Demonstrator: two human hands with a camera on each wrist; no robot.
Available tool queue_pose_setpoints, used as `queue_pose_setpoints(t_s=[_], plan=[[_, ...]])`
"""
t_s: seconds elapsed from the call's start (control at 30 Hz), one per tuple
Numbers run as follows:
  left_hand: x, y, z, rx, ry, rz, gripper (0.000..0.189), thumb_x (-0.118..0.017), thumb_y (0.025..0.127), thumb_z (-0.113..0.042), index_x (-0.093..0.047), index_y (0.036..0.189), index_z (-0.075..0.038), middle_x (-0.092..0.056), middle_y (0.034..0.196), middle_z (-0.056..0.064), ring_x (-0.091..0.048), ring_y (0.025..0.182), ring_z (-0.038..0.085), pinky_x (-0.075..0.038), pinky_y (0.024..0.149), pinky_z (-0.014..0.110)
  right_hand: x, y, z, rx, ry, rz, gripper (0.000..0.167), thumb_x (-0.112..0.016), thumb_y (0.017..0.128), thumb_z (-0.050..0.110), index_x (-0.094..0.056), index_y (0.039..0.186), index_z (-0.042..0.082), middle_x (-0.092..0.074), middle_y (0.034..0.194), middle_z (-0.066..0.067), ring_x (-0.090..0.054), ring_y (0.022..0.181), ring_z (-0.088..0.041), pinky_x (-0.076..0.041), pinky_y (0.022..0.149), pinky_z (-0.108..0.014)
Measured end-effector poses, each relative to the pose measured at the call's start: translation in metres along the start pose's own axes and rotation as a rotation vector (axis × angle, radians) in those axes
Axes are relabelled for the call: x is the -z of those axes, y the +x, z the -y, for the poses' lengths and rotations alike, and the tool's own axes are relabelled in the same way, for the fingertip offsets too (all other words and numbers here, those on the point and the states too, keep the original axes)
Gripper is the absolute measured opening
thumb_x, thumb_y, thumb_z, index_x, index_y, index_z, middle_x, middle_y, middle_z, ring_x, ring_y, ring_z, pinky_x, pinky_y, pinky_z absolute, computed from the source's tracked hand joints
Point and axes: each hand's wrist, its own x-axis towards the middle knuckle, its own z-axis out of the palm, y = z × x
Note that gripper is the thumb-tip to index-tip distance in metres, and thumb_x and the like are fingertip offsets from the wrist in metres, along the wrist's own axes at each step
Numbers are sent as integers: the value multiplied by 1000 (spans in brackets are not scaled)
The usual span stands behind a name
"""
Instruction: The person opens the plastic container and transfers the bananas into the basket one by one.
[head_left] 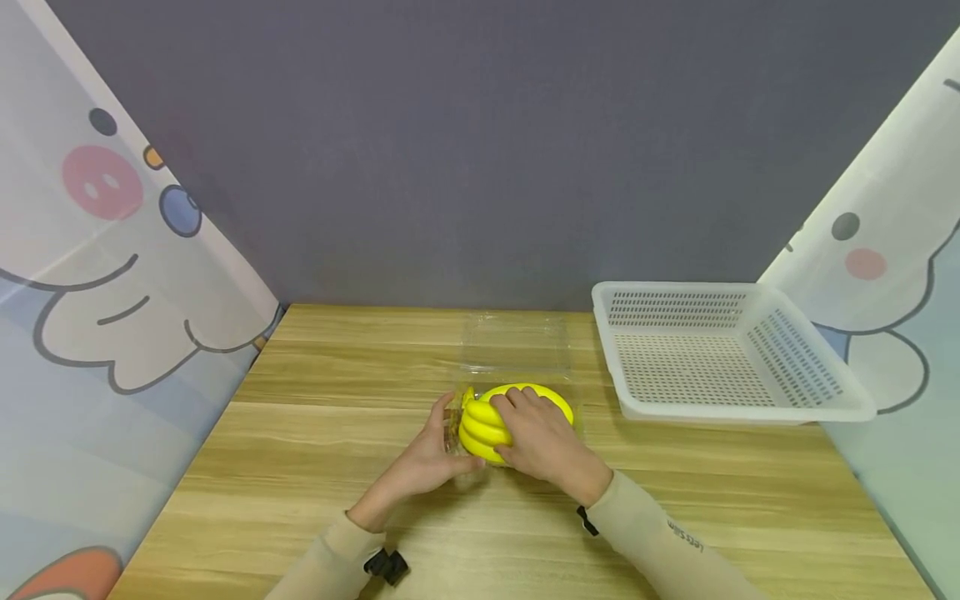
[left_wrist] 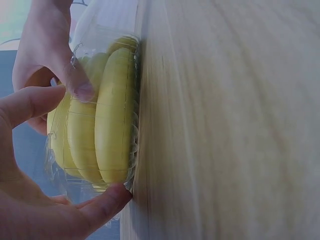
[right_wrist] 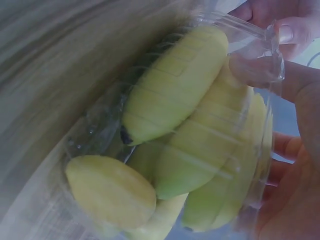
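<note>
A bunch of yellow bananas (head_left: 483, 432) lies in a clear plastic clamshell box (right_wrist: 90, 132) on the table. My right hand (head_left: 543, 437) grips the bunch from above, its thumb on the near side inside the box wall and its fingers over the top. My left hand (head_left: 427, 454) holds the left end of the box between thumb and fingers. The box's clear lid (head_left: 516, 342) stands open toward the back. Another yellow fruit (right_wrist: 110, 190) shows beside the bunch in the right wrist view; its kind is unclear.
A white perforated plastic basket (head_left: 750, 412) sits at the table's right rear. The wood-grain table (head_left: 315, 433) ends at a grey wall (head_left: 450, 167) behind, with cartoon-printed panels (head_left: 97, 275) on both sides.
</note>
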Motion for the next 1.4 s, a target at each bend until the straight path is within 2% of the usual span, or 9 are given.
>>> queue_pose_setpoints(t_s=[0.27, 0.57, 1.0, 1.4], plan=[[0, 0, 0, -8, 8, -11, 119, -87, 77, -29, -6, 162, -8, -24, 160, 31, -32, 143, 48, -29, 110, 70, 0, 0, -3, 3, -24, -72, 57, -88, 72, 30, -62, 119, 9, -64, 100, -4, -57, 84, -21, -52, 69, -35], [0, 0, 0, -3, 1, -10, 119, -87, 77, -30, -7, 162, -9, -28, 159, 28, -36, 141, 47, -33, 108, 69, 1, 1, -4, -5, -37, -103, 56, -85, 72, 31, -64, 119, 9, -66, 100, -5, -58, 82, -23, -53, 69, -38], [0, -1, -1, 0, -5, -1, 118, -87, 78, -31, -6, 162, -11, -26, 160, 26, -38, 139, 50, -38, 104, 68, 2, 1, -6, -45, -28, -69, 59, -82, 75, 35, -65, 126, 9, -65, 106, -7, -58, 89, -24, -54, 69, -40], [0, -1, 1, -13, -16, 15, 118, -86, 80, -30, -5, 162, -9, -25, 159, 27, -35, 140, 51, -35, 107, 69, -1, 2, -10, -31, 4, -83, 61, -80, 74, 36, -66, 126, 9, -65, 107, -7, -59, 92, -23, -55, 74, -41]])
